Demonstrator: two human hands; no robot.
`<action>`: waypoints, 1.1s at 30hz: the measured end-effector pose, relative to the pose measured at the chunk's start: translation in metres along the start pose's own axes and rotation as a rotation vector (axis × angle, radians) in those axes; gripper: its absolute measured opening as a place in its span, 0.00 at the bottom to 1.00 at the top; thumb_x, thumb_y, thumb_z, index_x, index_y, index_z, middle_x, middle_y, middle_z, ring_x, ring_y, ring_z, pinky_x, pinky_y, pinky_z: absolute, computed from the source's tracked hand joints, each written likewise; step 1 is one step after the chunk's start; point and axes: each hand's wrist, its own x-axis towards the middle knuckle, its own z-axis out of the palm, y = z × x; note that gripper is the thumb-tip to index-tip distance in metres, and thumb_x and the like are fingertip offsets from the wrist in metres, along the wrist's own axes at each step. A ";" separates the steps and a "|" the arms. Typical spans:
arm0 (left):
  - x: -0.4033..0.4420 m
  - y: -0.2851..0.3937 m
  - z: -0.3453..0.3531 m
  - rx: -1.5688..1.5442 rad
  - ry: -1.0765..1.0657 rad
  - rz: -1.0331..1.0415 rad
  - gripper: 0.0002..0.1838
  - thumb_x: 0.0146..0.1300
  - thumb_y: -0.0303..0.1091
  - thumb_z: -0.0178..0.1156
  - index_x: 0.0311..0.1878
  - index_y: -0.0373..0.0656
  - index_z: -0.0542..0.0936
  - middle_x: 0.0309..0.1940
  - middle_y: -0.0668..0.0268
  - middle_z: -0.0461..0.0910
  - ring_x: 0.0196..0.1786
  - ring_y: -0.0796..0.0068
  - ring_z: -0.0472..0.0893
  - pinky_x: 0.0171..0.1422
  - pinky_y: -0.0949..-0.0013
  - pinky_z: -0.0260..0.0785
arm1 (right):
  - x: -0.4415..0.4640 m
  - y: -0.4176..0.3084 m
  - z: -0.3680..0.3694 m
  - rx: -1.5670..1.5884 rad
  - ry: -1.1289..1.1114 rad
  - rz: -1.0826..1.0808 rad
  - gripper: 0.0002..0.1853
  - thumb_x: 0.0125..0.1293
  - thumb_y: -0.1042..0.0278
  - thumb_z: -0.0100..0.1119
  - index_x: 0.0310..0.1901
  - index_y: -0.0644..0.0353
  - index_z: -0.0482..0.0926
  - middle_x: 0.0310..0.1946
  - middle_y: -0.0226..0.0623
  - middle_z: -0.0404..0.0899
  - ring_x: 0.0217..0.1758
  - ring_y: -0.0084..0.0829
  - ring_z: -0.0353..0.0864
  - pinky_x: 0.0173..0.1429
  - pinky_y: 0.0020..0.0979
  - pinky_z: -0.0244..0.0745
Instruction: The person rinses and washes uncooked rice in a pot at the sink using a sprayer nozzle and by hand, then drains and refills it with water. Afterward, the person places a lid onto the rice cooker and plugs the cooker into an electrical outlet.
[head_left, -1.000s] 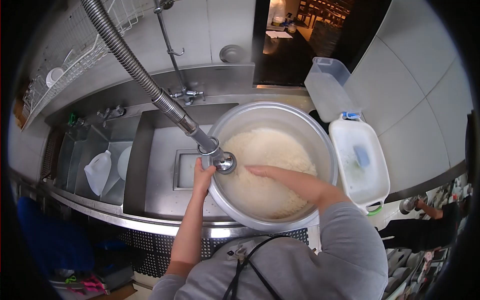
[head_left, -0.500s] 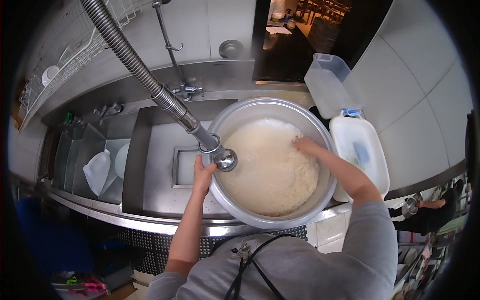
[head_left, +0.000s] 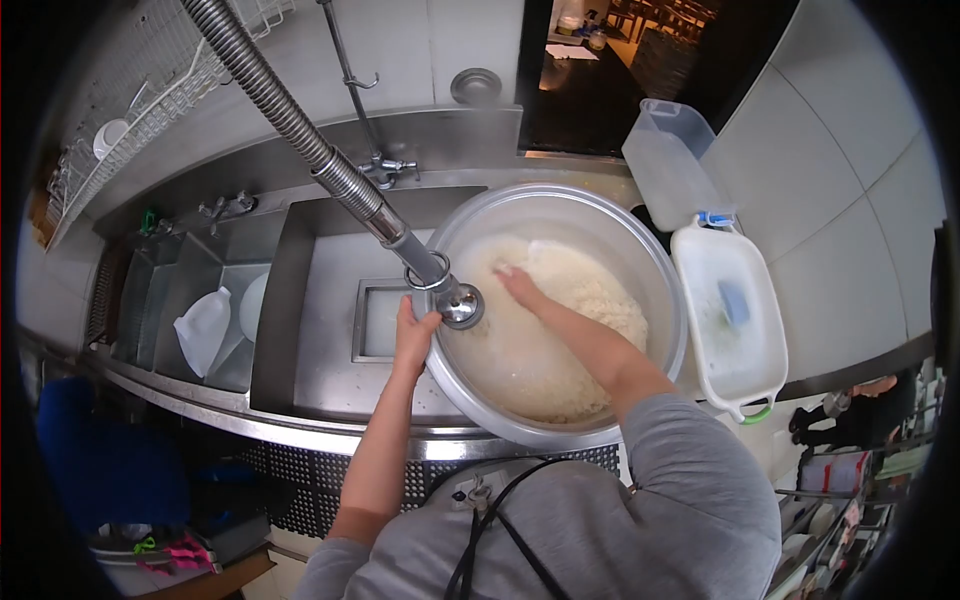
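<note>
A large round metal pot [head_left: 657,300] stands on the sink's right part, holding cloudy water and pale rice [head_left: 600,300]. My left hand [head_left: 415,330] grips the pot's left rim, just beside the spray head [head_left: 463,306] that hangs over that rim on a ribbed metal hose [head_left: 300,120]. My right hand [head_left: 517,285] dips into the cloudy water at the upper left of the pot; its fingertips are under the surface, so their pose is hidden.
Right of the pot lies a white tub [head_left: 775,340] with a blue sponge [head_left: 734,302]; a clear plastic bin [head_left: 668,170] sits behind it. A white jug [head_left: 203,330] lies in the left basin. Another person [head_left: 850,415] is at the far right.
My right hand has swept from the pot's middle to its right side, then back to the upper left through the water. My left hand has stayed at the rim. The view has shifted slightly.
</note>
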 end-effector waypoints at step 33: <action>0.001 -0.003 -0.002 0.044 0.048 -0.031 0.23 0.48 0.25 0.54 0.49 0.31 0.65 0.41 0.58 0.73 0.42 0.72 0.73 0.46 0.71 0.66 | 0.000 0.017 -0.092 -1.231 -0.095 -0.130 0.26 0.56 0.53 0.49 0.58 0.46 0.66 0.56 0.39 0.67 0.54 0.41 0.70 0.56 0.49 0.65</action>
